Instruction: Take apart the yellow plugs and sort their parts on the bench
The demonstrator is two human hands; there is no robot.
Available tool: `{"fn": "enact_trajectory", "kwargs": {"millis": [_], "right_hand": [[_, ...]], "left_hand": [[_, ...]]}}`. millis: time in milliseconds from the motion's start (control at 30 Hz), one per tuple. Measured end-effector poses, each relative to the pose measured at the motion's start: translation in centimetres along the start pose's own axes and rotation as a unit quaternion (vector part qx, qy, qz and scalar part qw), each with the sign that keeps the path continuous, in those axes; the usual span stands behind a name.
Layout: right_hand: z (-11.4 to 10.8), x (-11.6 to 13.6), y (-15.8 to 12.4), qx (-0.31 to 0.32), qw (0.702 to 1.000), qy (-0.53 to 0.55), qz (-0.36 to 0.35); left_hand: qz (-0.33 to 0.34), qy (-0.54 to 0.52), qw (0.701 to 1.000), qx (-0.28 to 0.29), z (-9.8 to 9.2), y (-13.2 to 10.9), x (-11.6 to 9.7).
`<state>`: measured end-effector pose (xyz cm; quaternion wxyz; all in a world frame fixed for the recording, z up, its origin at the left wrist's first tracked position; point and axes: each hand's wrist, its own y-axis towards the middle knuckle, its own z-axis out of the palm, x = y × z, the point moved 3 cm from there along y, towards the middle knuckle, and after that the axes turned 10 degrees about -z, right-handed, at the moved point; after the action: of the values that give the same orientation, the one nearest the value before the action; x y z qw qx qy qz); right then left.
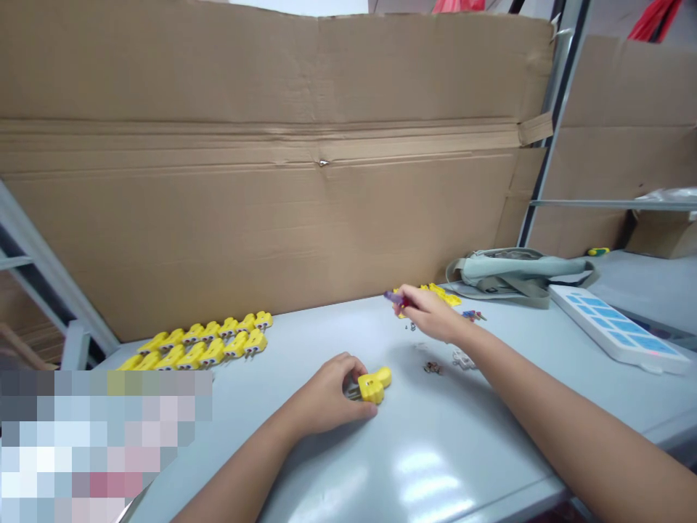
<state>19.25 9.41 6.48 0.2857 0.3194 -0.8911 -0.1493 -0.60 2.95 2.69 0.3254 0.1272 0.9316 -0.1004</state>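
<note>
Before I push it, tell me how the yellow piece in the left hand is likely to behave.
The yellow piece in the left hand is probably stiff, since its body looks like moulded plastic. It seems unlikely to roll far, given its lobed, uneven outline. The prongs sticking out of one end might catch if pushed.

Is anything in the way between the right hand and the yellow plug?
Nothing I can see. Only bare table shows between the right hand and the yellow plug that the left hand holds. The brown bits lie off to the plug's right.
</note>
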Motion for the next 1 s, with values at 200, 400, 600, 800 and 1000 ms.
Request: {"fn": "enact_trajectory", "kwargs": {"millis": [200, 400, 600, 800, 1000], "right_hand": [[3.6, 4.7, -1.4, 0.178, 0.967, 0.05, -0.177], [4.8, 4.5, -1.3, 0.23, 0.957, 0.014, -0.175], [4.2, 4.2, -1.2, 0.201, 0.951, 0.006, -0.236], [4.4, 4.2, -1.1, 0.18, 0.952, 0.034, -0.245], [2.2, 3.5, -0.5, 0.075, 0.973, 0.144, -0.161]], "left_hand": [[-0.015, -0.005, 1.0, -0.021, 0.0, 0.7, 0.8], [-0.027, -0.009, 0.999, -0.024, -0.1, 0.5, 0.2], [-0.04, -0.017, 0.999, -0.024, 0.2, 0.5, -0.1], [-0.048, -0.003, 0.997, -0.062, -0.3, 0.5, 0.0], [-0.057, -0.006, 0.998, -0.038, -0.5, 0.5, 0.8]]}}
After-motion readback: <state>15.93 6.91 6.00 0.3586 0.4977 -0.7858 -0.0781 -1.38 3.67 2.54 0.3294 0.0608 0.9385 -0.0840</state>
